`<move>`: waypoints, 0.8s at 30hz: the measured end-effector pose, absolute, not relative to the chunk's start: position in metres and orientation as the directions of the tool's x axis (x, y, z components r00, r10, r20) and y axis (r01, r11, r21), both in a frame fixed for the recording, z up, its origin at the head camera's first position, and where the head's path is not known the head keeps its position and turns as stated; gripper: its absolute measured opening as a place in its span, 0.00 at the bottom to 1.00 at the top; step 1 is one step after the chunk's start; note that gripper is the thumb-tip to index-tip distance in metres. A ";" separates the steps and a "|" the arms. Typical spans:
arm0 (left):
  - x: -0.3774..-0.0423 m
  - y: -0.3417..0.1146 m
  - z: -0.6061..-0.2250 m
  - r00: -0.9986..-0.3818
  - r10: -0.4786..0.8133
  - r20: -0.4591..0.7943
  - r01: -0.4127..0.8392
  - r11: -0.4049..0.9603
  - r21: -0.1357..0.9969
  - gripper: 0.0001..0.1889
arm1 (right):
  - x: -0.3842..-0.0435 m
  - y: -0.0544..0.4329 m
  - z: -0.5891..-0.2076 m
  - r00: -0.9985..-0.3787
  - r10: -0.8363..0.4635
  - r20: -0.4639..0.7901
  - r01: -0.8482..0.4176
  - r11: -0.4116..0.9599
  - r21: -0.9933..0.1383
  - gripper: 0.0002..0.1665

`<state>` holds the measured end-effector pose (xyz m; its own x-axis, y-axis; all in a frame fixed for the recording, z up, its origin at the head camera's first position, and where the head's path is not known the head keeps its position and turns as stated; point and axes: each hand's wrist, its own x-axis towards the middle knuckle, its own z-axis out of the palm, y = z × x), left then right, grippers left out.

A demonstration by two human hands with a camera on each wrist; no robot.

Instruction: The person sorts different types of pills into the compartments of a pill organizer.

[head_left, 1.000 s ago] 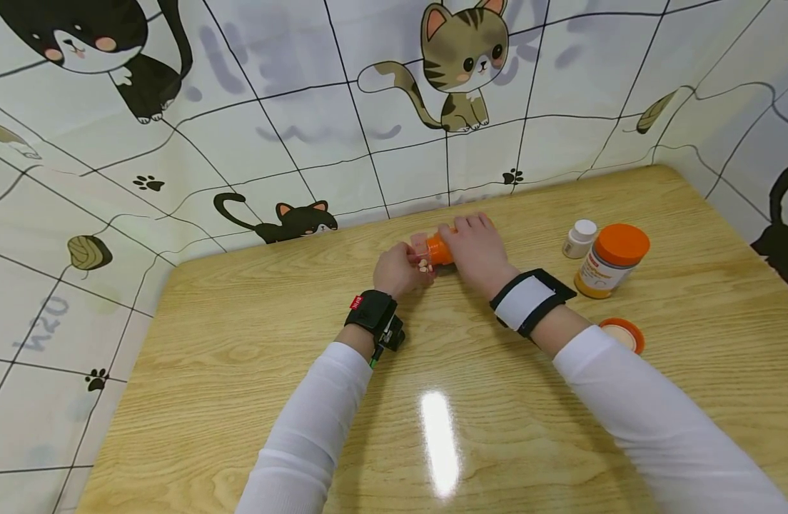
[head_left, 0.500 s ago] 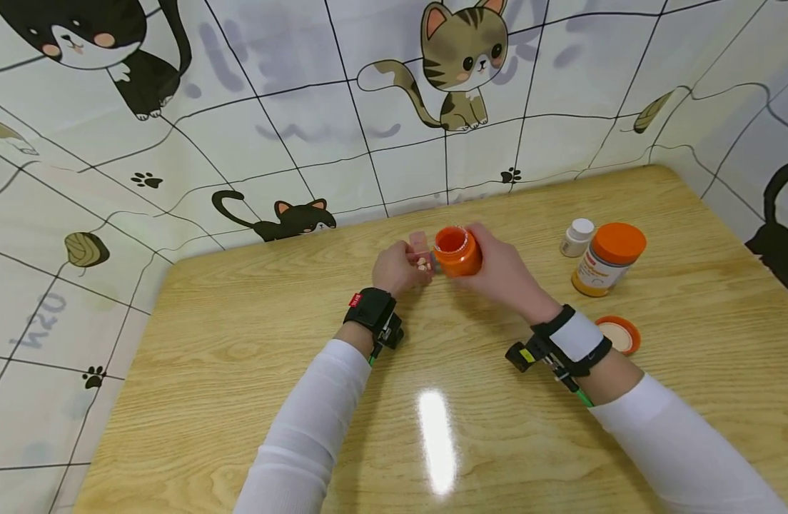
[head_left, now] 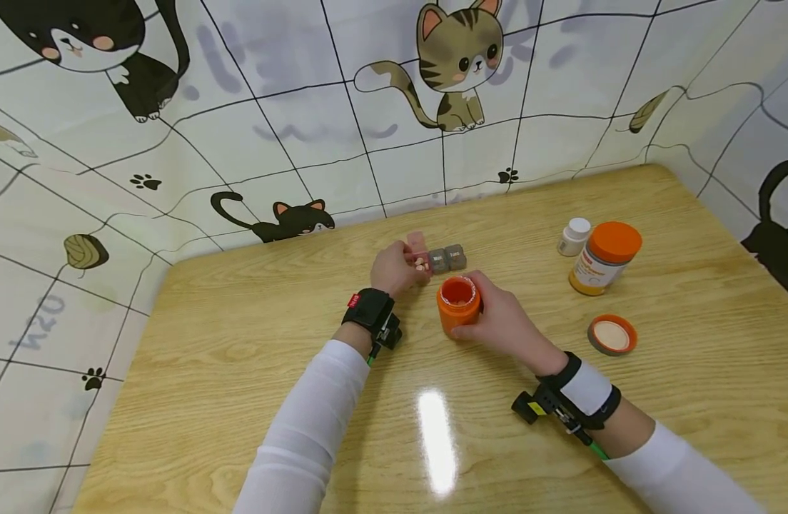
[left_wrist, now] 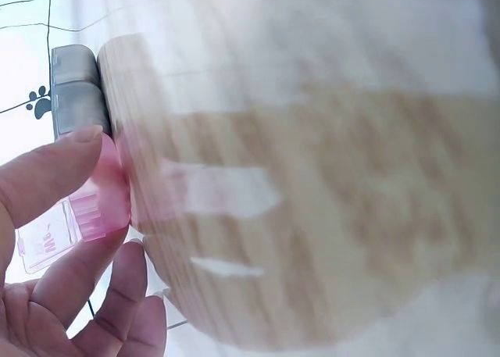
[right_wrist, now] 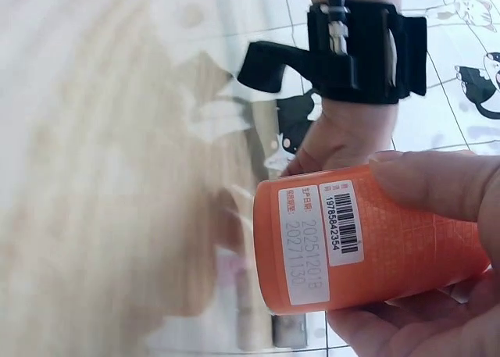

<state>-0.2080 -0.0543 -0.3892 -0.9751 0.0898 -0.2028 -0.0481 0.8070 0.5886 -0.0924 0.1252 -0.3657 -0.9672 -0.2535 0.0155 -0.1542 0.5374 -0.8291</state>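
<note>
My left hand (head_left: 392, 270) pinches a pill organizer (head_left: 447, 258) by its pink end compartment (left_wrist: 109, 189), near the back of the table. The pink lid stands raised, and several pale pills (head_left: 422, 264) lie inside. The grey compartments beside it have their lids down; one reads "Mon". In front of the organizer, my right hand (head_left: 506, 318) grips an uncapped orange bottle (head_left: 455, 318) around its side, mouth up. A white barcode label shows on the bottle (right_wrist: 391, 248) in the right wrist view. Whether pills remain inside it cannot be seen.
An orange-rimmed cap (head_left: 612, 335) lies inner side up to the right. Behind it stand a larger jar with an orange lid (head_left: 604, 260) and a small white bottle (head_left: 574, 238). A cat-printed sheet (head_left: 272, 157) rises along the table's back.
The right hand has turned the orange bottle from tipped over the pink compartment to upright, and brought it toward the person. The grey compartments have come into view. The left hand stays put.
</note>
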 end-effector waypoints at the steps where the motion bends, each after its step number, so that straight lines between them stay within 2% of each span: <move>1: -0.208 -0.054 -0.389 -0.975 0.091 -0.203 -0.048 0.806 0.589 0.24 | -0.091 0.125 -0.367 -0.967 -0.254 0.012 -0.153 0.541 -0.827 0.40; 14: -0.204 -0.053 -0.386 -0.976 0.075 -0.205 -0.062 0.803 0.593 0.25 | -0.083 0.124 -0.381 -0.967 -0.255 0.018 -0.153 0.520 -0.840 0.38; 22: -0.196 -0.060 -0.375 -0.967 0.105 -0.231 -0.058 0.793 0.607 0.39 | -0.082 0.125 -0.384 -0.965 -0.260 0.025 -0.158 0.503 -0.850 0.40; 24: -0.190 -0.064 -0.368 -0.970 0.112 -0.214 -0.044 0.788 0.615 0.39 | -0.083 0.125 -0.385 -0.965 -0.262 0.027 -0.159 0.497 -0.853 0.40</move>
<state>-0.1899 -0.0639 -0.3680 -0.9704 0.1125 -0.2138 -0.0441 0.7877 0.6145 -0.0827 0.1253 -0.3852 -0.9646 -0.2622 0.0272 -0.1591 0.4969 -0.8531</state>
